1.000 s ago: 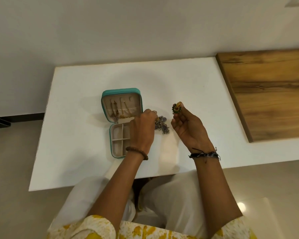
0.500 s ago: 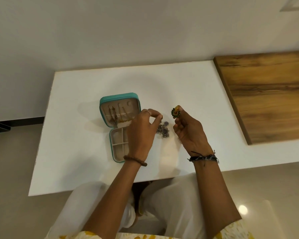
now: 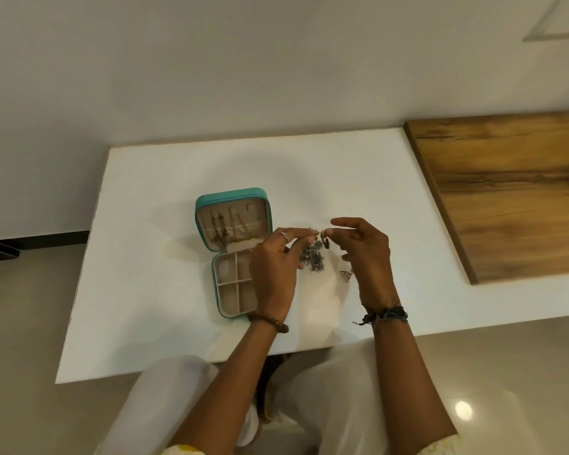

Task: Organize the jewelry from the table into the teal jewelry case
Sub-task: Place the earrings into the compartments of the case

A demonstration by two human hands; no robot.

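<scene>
Pinching a small earring, both hands meet; no writing legible.

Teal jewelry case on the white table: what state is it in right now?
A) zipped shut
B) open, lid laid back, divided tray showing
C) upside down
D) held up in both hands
B: the teal jewelry case lies open on the table, lid back with chains in it, and the divided tray faces up.

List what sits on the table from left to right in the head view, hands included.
Teal case → left hand → blue-grey jewelry pile → small triangular piece → right hand → wooden board.
</scene>
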